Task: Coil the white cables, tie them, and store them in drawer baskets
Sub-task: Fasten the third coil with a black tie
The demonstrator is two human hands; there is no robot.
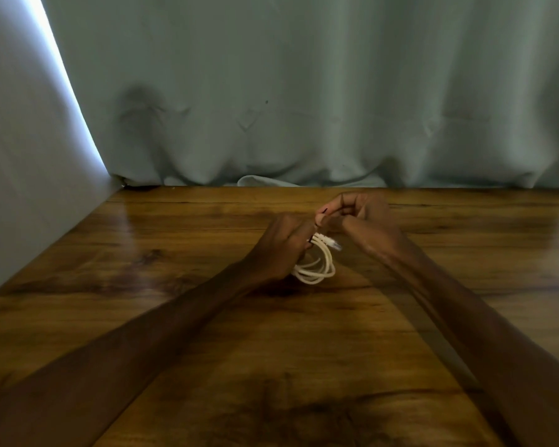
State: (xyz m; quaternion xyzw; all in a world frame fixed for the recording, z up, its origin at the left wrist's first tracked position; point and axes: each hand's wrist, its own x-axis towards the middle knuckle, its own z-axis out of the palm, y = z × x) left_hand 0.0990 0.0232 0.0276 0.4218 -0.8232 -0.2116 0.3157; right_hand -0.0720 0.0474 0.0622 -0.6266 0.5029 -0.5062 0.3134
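Observation:
A coiled white cable [320, 269] hangs in small loops just above the wooden table [175, 285], near its middle. My left hand [281, 246] grips the top of the coil, with the cable's plug end [334, 246] sticking out to the right. My right hand [352, 214] is curled just above and right of the coil and pinches a thin dark tie [324, 210] between its fingertips. The tie runs down toward the bundled top of the coil. No drawer basket is in view.
A pale green curtain [304, 91] hangs along the table's far edge, with a fold of cloth [259, 181] lying on the table there. A light wall [23, 156] bounds the left side.

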